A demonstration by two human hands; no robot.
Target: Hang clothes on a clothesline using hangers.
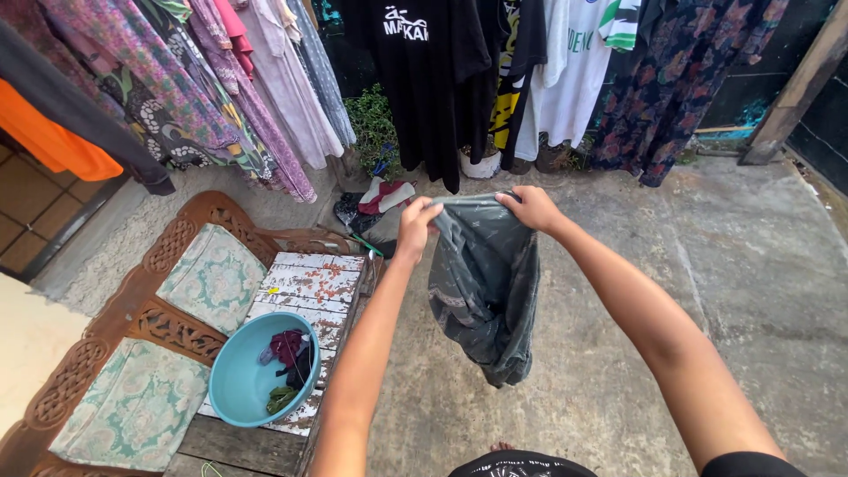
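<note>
Both arms out front, and the left hand [415, 225] and right hand [530, 208] each pinch the top edge of a dark grey garment [486, 291]. Left grip clamped on the left corner, right grip clamped on the right corner, fingers curled over the cloth. Garment hangs free in the air between them, stretched at the top, bunched and drooping twd the concrete floor [751, 291] below, not touching it.

Down left: a worn wooden surface [309, 287] w/ peeling white paint, and on it a light blue basin [252, 375] w/ a few crumpled clothes inside, dark red, black, green. Basin well apart from both hands. Beside that, a carved wooden bench [190, 331] w/ two pale patterned cushions.

Up top, a row of hanging clothes [424, 79]: floral pieces at left, black shirt centre, white top and dark floral dress at right. A small heap of cloth [380, 199] lies on the floor just behind the left hand.
</note>
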